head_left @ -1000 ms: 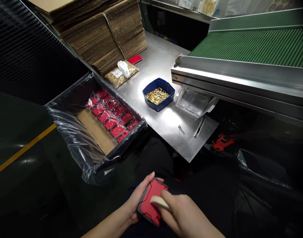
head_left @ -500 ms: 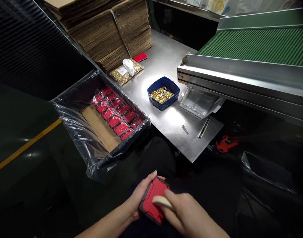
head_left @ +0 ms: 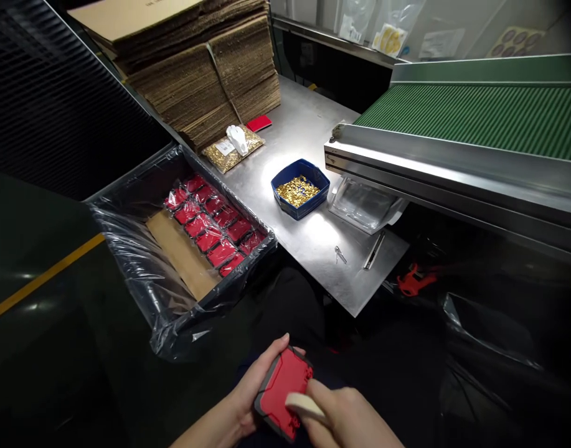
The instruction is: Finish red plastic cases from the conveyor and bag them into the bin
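In the head view, my left hand [head_left: 248, 392] is wrapped round a red plastic case [head_left: 281, 387] with dark grey edges, thumb along its far end. The case lies tilted at the lower middle of the view, its broad red face up. My right hand [head_left: 345, 414] is closed on a cream-coloured, rounded tool [head_left: 304, 406] whose kind I cannot make out. The tool's blunt end is over the red face, near the case's right edge; whether it touches is unclear. More red cases [head_left: 210, 227] lie in rows in a plastic-lined black crate [head_left: 126, 274] at the left.
On the metal table [head_left: 308, 267] stands a blue bin [head_left: 301, 214] of small gold pieces. Nearby are a bag of gold pieces [head_left: 224, 158], stacked cardboard [head_left: 210, 87], clear bags [head_left: 362, 205], a utility knife [head_left: 374, 250] and small metal pieces [head_left: 340, 254]. A green conveyor [head_left: 476, 112] overhangs the right side.
The whole view has shifted, so things sit lower and slightly left. My right hand and the cream tool have moved a little down the case, uncovering more of its right edge.
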